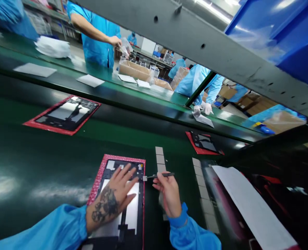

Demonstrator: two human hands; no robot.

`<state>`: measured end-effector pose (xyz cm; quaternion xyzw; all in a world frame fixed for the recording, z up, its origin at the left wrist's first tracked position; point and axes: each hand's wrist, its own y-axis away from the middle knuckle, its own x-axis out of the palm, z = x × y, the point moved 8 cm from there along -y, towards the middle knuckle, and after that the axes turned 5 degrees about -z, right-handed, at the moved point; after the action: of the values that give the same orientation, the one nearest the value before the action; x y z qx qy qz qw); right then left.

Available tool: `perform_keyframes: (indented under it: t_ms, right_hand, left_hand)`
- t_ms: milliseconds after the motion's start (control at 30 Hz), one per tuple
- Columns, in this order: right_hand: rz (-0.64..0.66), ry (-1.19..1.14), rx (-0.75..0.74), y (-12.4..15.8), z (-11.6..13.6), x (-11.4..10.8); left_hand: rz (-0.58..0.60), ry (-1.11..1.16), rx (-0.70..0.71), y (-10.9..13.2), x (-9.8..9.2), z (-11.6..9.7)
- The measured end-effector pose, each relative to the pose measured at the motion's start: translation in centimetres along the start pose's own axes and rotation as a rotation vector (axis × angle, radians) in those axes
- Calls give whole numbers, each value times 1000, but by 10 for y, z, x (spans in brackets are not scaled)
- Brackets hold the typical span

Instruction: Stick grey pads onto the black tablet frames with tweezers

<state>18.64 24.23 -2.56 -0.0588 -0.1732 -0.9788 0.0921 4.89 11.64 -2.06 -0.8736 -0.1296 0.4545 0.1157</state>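
My left hand [114,198] lies spread over a black tablet housing [133,211] with its inner parts showing. Beneath the housing is a pink bubble-wrap sheet [99,180]. A pair of tweezers [164,175] is pinched in my right hand [169,191]. At the tweezers' tip sits a small light-grey square piece [145,178], over the housing's right edge; whether it touches the housing I cannot tell. Just beyond my right hand runs a strip of grey square pieces [160,159], partly hidden by that hand.
A second strip of grey squares [204,194] lies to the right, beside a white sheet [255,208]. Other tablet housings [67,113] [204,142] rest on pink wrap farther back. Co-workers in blue stand across the line. A grey metal beam [190,38] crosses overhead.
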Motion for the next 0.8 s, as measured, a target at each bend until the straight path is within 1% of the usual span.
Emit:
perform_keyframes:
  t_ms: [67,100,167,267,500,567,733,800]
  right_hand:
    - [33,0,22,-2,-13,25]
    - [39,4,26,-3,-20,33]
    - [31,21,28,-6,-29,43]
    - [6,57,11,-9,-35,48]
    - [-24,147,-11,-10,-37,49]
    - [-40,162,-6,-10,-38,48]
    - [-59,197,-3,-9,-38,48]
    - [-61,201,0,-10,-39,48]
  left_hand:
    - [-80,-146,-49,5,-14,33]
    - [-96,-197,-55,6,-18,44]
    - [-99,-250,-38,9,-18,55]
    - [-74,-243,-17,10,-14,55]
    - [-19,-176,-74,7,-13,54]
    - [-47,-188,-55,8,-13,54]
    - [-209,-278,-3,9,-19,48]
    - [-241,-310,10,9,-23,45]
